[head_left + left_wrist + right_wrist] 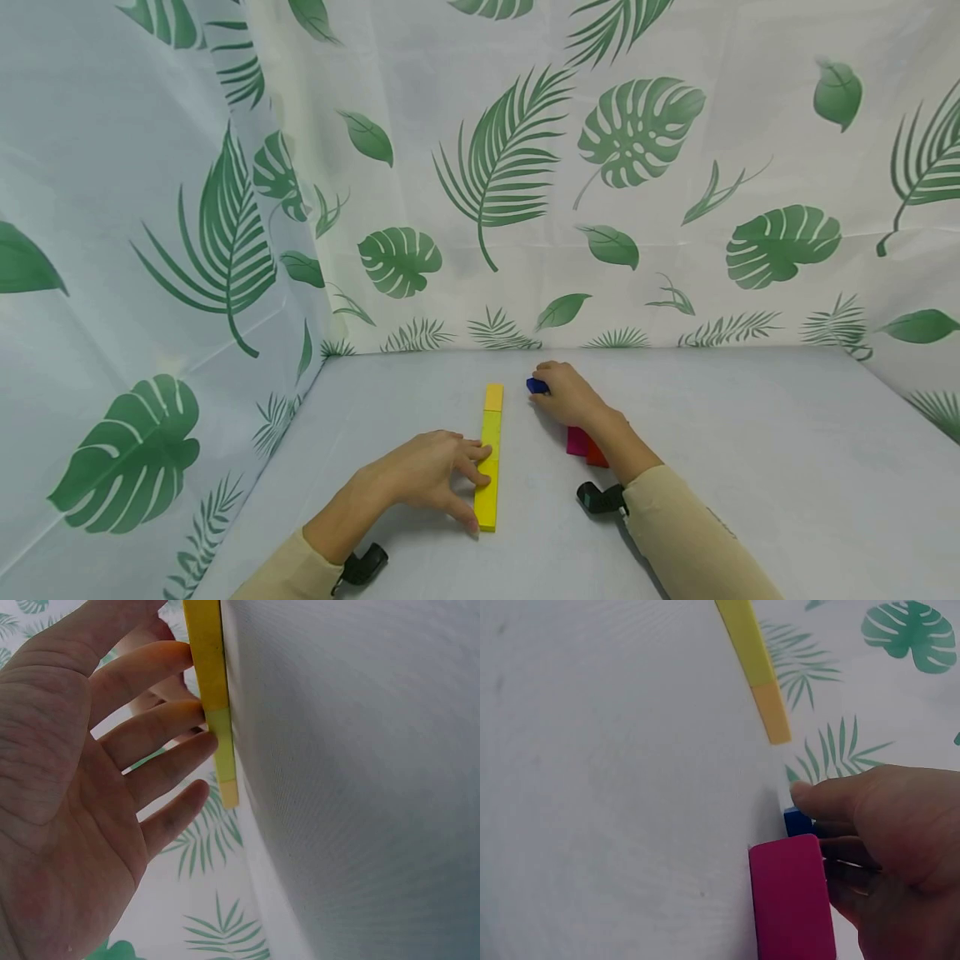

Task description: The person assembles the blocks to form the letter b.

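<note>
A straight row of blocks lies on the table: a long yellow block [487, 500] at the near end, a lighter yellow block [491, 425] in the middle and a short orange-yellow block [493, 397] at the far end. Along the row's left side rests my left hand [431, 471], fingers spread and tips touching it, as the left wrist view also shows. Farther back, to the right, my right hand [567, 395] pinches a small blue block [536, 386] between thumb and fingers. The fingers partly hide the blue block in the right wrist view.
Below the right forearm lie a magenta block [576, 442] and a red block [597, 454], both partly covered by the arm. A white cloth with green leaf prints [525, 292] hangs behind the table [750, 467] and at its sides.
</note>
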`<move>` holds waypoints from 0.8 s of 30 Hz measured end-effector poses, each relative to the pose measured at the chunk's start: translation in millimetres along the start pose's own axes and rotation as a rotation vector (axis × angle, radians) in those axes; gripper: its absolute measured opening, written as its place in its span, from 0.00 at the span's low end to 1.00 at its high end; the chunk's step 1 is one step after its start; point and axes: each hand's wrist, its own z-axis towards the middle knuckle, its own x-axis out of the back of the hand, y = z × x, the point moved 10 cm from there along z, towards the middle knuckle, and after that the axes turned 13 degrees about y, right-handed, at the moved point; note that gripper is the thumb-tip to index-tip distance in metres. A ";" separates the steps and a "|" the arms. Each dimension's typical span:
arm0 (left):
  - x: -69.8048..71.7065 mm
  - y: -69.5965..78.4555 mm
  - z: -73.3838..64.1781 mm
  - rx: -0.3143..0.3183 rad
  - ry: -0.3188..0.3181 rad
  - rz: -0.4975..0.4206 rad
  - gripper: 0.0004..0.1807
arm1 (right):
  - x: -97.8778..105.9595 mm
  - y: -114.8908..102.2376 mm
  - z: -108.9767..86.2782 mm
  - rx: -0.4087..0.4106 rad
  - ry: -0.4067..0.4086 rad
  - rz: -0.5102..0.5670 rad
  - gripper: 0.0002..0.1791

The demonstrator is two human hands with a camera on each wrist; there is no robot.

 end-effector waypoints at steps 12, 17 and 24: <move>0.1 0.2 1.0 -0.014 0.004 0.002 0.37 | 0.2 -10.2 -1.6 0.047 0.003 -0.045 0.24; -0.5 -0.6 0.6 -0.009 0.002 0.005 0.37 | 0.4 -11.9 -1.9 0.035 0.007 -0.026 0.21; -0.4 -0.2 0.0 -0.009 0.004 0.004 0.36 | 0.4 -11.6 -3.3 0.040 0.012 -0.007 0.19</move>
